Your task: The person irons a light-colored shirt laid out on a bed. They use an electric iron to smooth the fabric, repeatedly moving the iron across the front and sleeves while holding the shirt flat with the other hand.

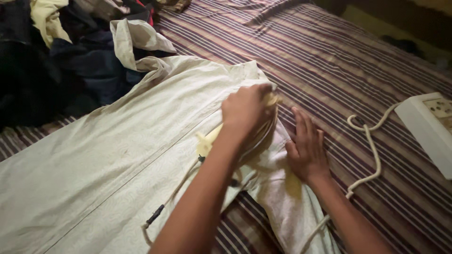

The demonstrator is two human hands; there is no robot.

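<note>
Fingers of left hand (pixel 246 110) clenched around yellow iron (pixel 263 129) handle, iron beneath them on cream shirt (pixel 117 160); right hand (pixel 307 149) flat, released, pressing shirt beside it.

cream garment (pixel 117 155), pale yellow iron (pixel 209 141), maroon striped bedsheet (pixel 329 61).

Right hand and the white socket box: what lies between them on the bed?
In the head view, a looped white cord lies on the striped bedsheet between the right hand and the socket box; nothing else shows there.
</note>
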